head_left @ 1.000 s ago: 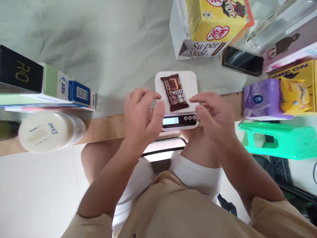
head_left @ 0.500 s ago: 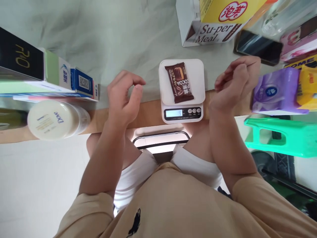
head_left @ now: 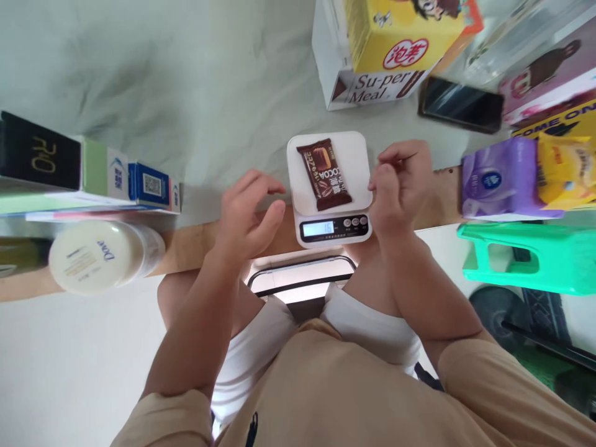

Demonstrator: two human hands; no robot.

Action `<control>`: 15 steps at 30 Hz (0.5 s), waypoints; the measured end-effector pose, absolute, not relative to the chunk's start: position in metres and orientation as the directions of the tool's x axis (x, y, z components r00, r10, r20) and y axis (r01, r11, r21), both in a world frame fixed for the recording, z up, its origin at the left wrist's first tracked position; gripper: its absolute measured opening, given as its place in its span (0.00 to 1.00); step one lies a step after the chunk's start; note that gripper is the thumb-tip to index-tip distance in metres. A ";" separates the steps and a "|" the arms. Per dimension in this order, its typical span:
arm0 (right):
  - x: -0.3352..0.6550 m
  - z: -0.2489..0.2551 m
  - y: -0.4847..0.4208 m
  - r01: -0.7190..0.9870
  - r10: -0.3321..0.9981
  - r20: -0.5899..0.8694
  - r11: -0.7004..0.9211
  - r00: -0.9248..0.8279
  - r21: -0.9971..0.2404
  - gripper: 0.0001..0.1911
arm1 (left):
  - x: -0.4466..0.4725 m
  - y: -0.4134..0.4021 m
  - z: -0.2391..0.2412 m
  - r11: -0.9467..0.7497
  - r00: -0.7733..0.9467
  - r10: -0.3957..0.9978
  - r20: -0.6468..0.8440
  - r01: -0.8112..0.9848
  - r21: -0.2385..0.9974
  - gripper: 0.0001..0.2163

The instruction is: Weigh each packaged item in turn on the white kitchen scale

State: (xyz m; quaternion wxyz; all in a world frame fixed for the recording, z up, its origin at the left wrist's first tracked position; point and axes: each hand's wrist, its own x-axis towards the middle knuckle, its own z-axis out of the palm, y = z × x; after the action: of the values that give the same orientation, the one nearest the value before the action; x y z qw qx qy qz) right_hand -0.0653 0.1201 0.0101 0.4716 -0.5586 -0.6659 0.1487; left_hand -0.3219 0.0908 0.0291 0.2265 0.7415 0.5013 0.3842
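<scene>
A brown wrapped cocoa snack (head_left: 325,174) lies slightly tilted on the white platform of a small digital kitchen scale (head_left: 358,149). The lit display (head_left: 318,228) seems to read 16. Just left of the scale, my left hand (head_left: 254,214) is open and empty, thumb and fingers apart in a loose curve. My right hand (head_left: 401,186) is at the scale's right edge, fingers loosely bent and nothing seen in them. Whether its fingertips touch the scale I cannot tell. Neither hand touches the snack.
A yellow box (head_left: 395,37) and a white box (head_left: 363,90) stand behind the scale. Right are a phone (head_left: 460,104), a purple pack (head_left: 493,177) and a yellow pack (head_left: 565,171). Left are several boxes (head_left: 46,155) and a Dove jar (head_left: 100,256). A green stool (head_left: 559,257) stands below.
Both hands have come closer to the scale, the right one moving left and the left one right. The display has gone from about 9 to about 16. The view has shifted slightly.
</scene>
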 end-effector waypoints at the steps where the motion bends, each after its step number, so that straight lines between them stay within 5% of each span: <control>1: -0.068 0.012 0.120 0.615 0.868 0.493 0.360 0.054 -0.701 0.20 | -0.320 0.090 0.029 -0.384 0.212 0.922 0.323 0.579 0.719 0.18; 5: -0.085 0.019 0.115 0.725 0.869 0.491 0.380 -0.066 -0.574 0.10 | -0.314 0.087 0.032 -0.368 0.258 0.929 0.264 0.589 0.719 0.14; 15: -0.107 0.026 0.097 0.814 0.962 0.250 0.228 -0.106 -0.534 0.30 | -0.300 0.069 0.031 -0.414 0.319 0.905 0.280 0.520 0.747 0.17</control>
State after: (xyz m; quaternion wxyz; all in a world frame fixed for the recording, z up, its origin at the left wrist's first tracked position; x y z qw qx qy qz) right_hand -0.1074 0.0968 0.0256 0.2805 -0.6070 -0.7318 0.1320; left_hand -0.3002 0.0695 0.0315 0.2747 0.7642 0.4663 0.3510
